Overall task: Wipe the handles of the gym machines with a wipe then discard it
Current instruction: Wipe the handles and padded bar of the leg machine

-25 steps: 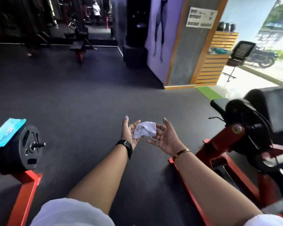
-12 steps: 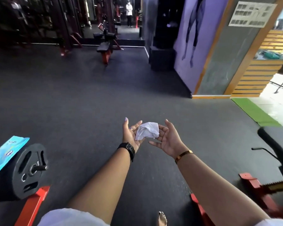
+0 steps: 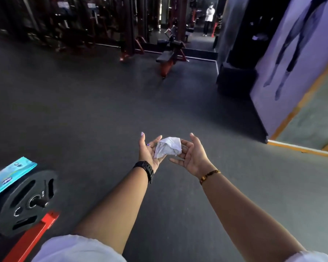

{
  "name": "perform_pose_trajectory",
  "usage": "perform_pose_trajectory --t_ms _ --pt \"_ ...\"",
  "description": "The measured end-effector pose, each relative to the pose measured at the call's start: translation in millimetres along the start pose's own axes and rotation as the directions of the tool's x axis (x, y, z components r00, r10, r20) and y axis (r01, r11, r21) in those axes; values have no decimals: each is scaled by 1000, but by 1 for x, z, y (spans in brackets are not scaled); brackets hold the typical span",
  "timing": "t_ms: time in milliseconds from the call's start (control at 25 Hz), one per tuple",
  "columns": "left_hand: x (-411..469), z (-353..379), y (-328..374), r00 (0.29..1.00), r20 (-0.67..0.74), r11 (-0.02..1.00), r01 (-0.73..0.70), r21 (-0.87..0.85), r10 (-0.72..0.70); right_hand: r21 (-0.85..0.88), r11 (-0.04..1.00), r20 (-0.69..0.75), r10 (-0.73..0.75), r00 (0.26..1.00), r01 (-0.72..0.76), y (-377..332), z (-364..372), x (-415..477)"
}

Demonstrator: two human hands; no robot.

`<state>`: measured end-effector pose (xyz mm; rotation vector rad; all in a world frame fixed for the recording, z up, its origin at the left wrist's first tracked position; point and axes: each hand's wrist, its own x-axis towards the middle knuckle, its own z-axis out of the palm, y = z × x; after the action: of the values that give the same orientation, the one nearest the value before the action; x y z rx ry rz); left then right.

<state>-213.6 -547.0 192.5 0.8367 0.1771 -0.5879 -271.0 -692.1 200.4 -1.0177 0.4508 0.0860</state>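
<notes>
**SITE TYPE: GYM, TRAINING FLOOR**

The floor (image 3: 87, 110) is dark rubber matting throughout. At lower left, a black weight plate (image 3: 25, 202) sits on the peg of a red steel frame (image 3: 29, 241). Dark machines (image 3: 74, 25) with red bases line the far side. A padded bench (image 3: 166, 57) stands before them. A purple wall (image 3: 267, 95) carries a large mural (image 3: 292, 40) of a figure's legs.

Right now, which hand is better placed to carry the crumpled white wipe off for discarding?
Left, probably: the crumpled white wipe lies mostly on the open palm of the left hand, while the right hand only touches its side with fingertips.
</notes>
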Motion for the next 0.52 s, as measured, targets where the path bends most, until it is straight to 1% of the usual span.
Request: perform_pose_trajectory --t_ms 240,440,520 --pt "115 -12 47 993 -101 996 -71 -59 65 -39 996 93 85 992 -82 -34 20 139" --pt "236 -22 126 982 -159 990 -114 -79 100 -87 988 119 135 984 -126 -81 68 279" --pt "283 -21 160 980 -162 988 -131 -76 117 -118 986 128 133 983 -118 -105 90 331"
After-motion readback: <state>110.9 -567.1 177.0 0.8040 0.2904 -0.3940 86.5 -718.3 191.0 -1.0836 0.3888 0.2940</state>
